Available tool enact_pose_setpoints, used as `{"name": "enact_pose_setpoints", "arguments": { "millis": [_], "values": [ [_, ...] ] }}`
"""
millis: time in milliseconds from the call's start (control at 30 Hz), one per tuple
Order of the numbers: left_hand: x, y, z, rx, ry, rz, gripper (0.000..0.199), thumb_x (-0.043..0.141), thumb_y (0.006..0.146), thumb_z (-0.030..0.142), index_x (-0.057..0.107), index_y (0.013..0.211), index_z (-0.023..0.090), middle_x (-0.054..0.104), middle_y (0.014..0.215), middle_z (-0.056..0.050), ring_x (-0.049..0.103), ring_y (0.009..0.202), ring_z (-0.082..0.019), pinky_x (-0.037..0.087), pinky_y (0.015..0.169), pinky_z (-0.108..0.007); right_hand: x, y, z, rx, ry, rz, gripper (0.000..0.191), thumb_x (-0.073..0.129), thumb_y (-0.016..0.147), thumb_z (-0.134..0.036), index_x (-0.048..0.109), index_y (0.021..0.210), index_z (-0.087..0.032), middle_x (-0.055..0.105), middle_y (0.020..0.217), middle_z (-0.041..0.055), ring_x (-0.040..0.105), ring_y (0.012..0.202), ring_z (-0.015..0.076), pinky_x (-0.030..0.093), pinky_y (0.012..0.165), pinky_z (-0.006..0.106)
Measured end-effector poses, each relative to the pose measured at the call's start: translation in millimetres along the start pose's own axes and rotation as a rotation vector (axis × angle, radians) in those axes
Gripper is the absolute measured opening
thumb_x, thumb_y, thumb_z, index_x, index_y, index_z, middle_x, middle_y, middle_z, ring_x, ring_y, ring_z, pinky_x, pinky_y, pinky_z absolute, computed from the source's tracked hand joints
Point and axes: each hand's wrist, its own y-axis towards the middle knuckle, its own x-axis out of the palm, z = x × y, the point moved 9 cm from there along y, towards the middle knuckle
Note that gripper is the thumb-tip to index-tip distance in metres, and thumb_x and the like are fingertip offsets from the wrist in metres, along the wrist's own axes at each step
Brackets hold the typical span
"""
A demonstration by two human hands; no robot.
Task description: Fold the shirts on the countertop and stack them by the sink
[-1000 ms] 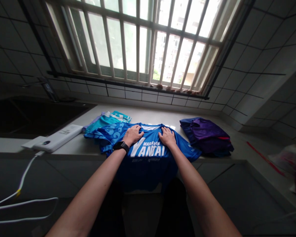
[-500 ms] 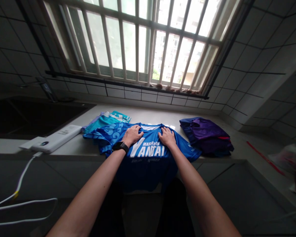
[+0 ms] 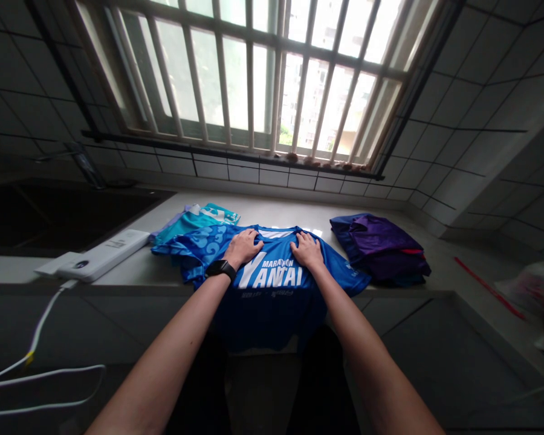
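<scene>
A blue T-shirt (image 3: pixel 272 296) with white "Marathon Yantai" lettering lies spread over the counter, its lower part hanging down past the front edge. My left hand (image 3: pixel 243 248) rests on the shirt just left of the collar, fingers stretched out; a black watch is on that wrist. To the right of the collar, my right hand (image 3: pixel 307 249) lies on the cloth with its fingers apart. Both hands touch the shirt without gripping it. The left sleeve overlaps teal and lilac clothes (image 3: pixel 199 219) behind it.
Folded purple and dark blue clothes (image 3: pixel 383 248) are stacked at right. A white power strip (image 3: pixel 106 254) with a cable sits at left, near a dark sink (image 3: pixel 72 211). A red strip (image 3: pixel 487 287) lies on the right counter. A barred window (image 3: pixel 254 78) is behind.
</scene>
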Motion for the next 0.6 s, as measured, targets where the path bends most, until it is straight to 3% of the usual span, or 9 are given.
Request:
{"name": "enact_pose_setpoints", "arguments": {
  "millis": [233, 400, 600],
  "values": [
    [1.9, -0.5, 4.2, 0.014, 0.077, -0.023, 0.046, 0.044, 0.098, 0.037, 0.066, 0.132, 0.015, 0.061, 0.146, -0.015, 0.056, 0.135, -0.028, 0.044, 0.113, -0.037, -1.2, -1.2, -0.7, 0.000, 0.005, -0.006, 0.064, 0.028, 0.105, -0.046, 0.037, 0.162, -0.016, 0.027, 0.171, 0.0089, 0.022, 0.157, 0.0244, 0.016, 0.127, 0.048],
    [-5.2, -9.5, 19.1, 0.091, 0.214, -0.035, 0.045, 0.045, 0.098, 0.034, 0.067, 0.133, 0.016, 0.060, 0.145, -0.018, 0.052, 0.138, -0.034, 0.044, 0.112, -0.048, -3.0, -2.2, -1.4, -0.001, -0.005, -0.019, 0.064, 0.028, 0.105, -0.046, 0.036, 0.162, -0.017, 0.027, 0.171, 0.0085, 0.022, 0.157, 0.0244, 0.017, 0.127, 0.048],
    [9.2, -31.1, 7.2, -0.008, 0.142, -0.119, 0.057, 0.038, 0.101, 0.041, 0.052, 0.151, 0.017, 0.047, 0.160, -0.017, 0.041, 0.149, -0.033, 0.035, 0.120, -0.048, -4.0, -6.3, -3.1, -0.002, 0.010, -0.009, 0.063, 0.029, 0.105, -0.045, 0.038, 0.161, -0.018, 0.028, 0.171, 0.0080, 0.023, 0.157, 0.0243, 0.016, 0.127, 0.047]
  ]
}}
